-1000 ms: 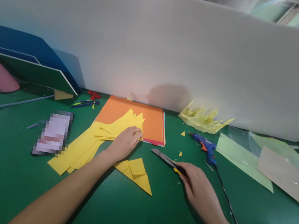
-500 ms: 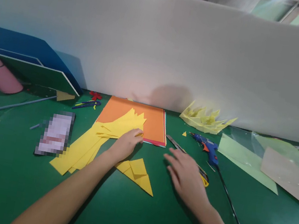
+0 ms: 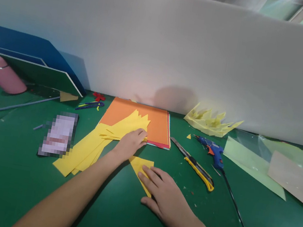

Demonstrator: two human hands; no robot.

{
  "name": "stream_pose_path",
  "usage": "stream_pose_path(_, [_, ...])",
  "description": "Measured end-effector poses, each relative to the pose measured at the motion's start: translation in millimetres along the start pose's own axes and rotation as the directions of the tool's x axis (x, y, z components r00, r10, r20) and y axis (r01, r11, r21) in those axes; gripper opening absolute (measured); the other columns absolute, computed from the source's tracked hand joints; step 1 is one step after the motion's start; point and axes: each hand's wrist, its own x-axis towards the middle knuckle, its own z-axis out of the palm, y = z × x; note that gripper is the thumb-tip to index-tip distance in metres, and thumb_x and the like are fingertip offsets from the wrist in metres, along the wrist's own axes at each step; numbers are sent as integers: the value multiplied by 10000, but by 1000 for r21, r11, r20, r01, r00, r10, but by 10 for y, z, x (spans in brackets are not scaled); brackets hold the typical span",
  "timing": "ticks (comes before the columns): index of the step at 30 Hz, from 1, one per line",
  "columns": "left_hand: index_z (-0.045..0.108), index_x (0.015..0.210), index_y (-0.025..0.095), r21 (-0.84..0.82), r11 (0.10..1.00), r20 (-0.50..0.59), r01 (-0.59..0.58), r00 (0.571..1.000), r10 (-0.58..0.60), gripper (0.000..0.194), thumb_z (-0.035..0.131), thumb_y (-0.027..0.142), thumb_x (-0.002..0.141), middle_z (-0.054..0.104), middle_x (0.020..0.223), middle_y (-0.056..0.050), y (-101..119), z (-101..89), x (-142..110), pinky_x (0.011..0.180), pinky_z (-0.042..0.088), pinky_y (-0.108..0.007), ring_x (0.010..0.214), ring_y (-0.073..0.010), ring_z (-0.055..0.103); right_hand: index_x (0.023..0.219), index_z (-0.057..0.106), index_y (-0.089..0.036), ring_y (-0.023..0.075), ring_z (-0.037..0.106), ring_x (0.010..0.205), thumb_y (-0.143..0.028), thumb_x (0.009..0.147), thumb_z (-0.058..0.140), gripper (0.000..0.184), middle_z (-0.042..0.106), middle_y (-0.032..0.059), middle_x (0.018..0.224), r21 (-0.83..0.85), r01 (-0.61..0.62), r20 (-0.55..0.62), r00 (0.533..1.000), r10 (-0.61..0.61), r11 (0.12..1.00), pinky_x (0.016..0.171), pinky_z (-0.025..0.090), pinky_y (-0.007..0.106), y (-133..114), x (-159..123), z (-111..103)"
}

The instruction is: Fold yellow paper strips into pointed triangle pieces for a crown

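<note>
My left hand is closed at the right end of the yellow paper strips, with a bit of yellow paper showing at its fingertips. Those strips have jagged pointed ends and lie partly over a stack of orange paper. Nearer to me, my right hand rests with fingers stretched and apart on yellow paper scraps, covering part of them. A yellow-handled utility knife lies beyond the right hand, its blade showing.
At the right are a blue glue gun with a black cord, a pointed yellow paper shape and green paper. A phone, pink bottle and propped boards occupy the left. A white partition stands behind.
My right hand has moved left and nearer to me, from over the utility knife onto the yellow scraps. The knife is now uncovered. My left hand stays at the strips.
</note>
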Motion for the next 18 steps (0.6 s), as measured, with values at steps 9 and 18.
stream_pose_path(9, [544, 1041, 174, 145, 989, 115, 25, 992, -42, 226, 435, 48, 888, 600, 911, -59, 78, -43, 14, 579, 464, -246, 685, -168, 619, 1366, 457, -153, 303, 486, 1180, -563, 852, 517, 660, 473, 118, 1395, -105, -55, -45, 998, 50, 993, 1000, 418, 467, 58, 47, -4])
stream_pose_path(18, [557, 1107, 156, 170, 986, 85, 2, 996, -17, 262, 430, 69, 895, 589, 1046, -88, 102, -41, 9, 682, 492, -277, 826, -190, 620, 1351, 475, -169, 319, 401, 1282, -559, 840, 540, 646, 502, 128, 1366, -104, -86, -96, 992, 76, 991, 1041, 376, 498, 114, 62, 47])
